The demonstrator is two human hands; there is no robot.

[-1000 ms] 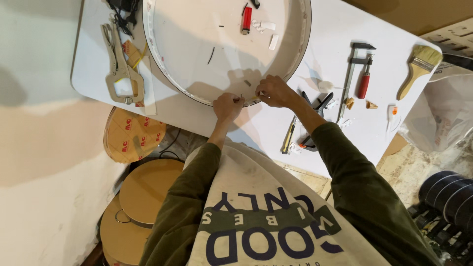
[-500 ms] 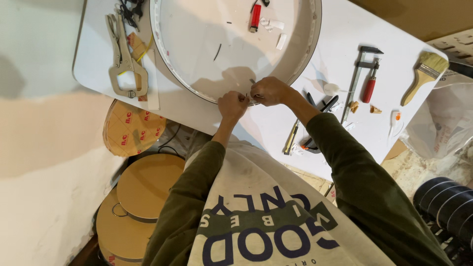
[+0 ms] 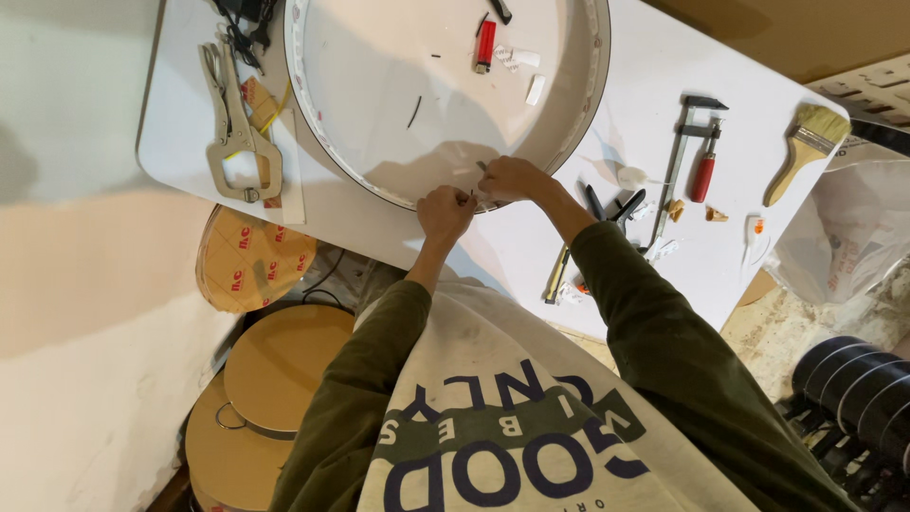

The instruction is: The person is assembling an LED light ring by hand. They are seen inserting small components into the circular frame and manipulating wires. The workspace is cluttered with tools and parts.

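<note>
White round tray (image 3: pixel 379 95) x1; left hand (image 3: pixel 445 210), right hand (image 3: pixel 510 178) both pinch rim; 1 brush (image 3: pixel 806 142).

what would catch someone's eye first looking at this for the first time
The big round white tray with a dark rim fills the top of the white table, and both hands, left hand and right hand, pinch at its near edge. Next come the red lighter lying inside it and the tools spread to the right: a red-handled bar clamp and a paintbrush.
</note>
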